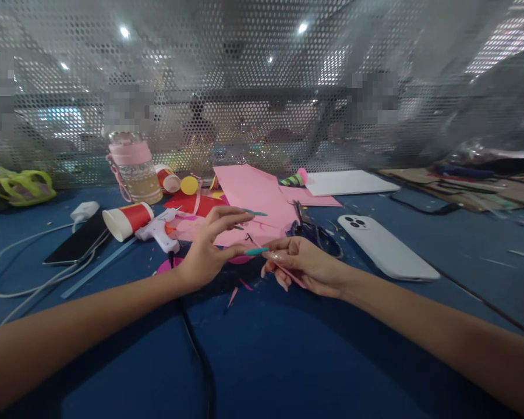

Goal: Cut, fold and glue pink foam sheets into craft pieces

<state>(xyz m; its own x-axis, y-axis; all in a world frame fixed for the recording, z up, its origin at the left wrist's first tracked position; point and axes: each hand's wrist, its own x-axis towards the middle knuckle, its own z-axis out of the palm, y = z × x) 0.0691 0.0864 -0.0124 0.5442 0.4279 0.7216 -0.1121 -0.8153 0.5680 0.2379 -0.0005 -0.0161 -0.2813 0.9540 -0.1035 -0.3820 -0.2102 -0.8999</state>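
**Two hands meet over a pink paper strip**

Head view: both forearms reach in across the blue table [288, 361] and the hands come together at the centre. The left hand [209, 250] is spread, fingers released and long teal nails pointing right, its lower fingertip touching the right hand. The right hand [303, 265] is curled, pinching a thin pink paper strip [288, 273] that slants down under its fingers. Whether the left hand also grips the strip, I cannot tell.

Just beyond the hands lie the pink paper sheets [253, 195], with scissors [308, 230] directly behind the right hand. To the right of that hand rests a white phone [386, 247], face down. Behind the left hand sits a white glue gun [159, 230], and further left a red paper cup [126, 220] on its side beside a black phone [76, 244] with a white cable. Far behind, a bottle with a pink lid [133, 169] stands upright. Small pink scraps [233, 295] lie just below the hands.
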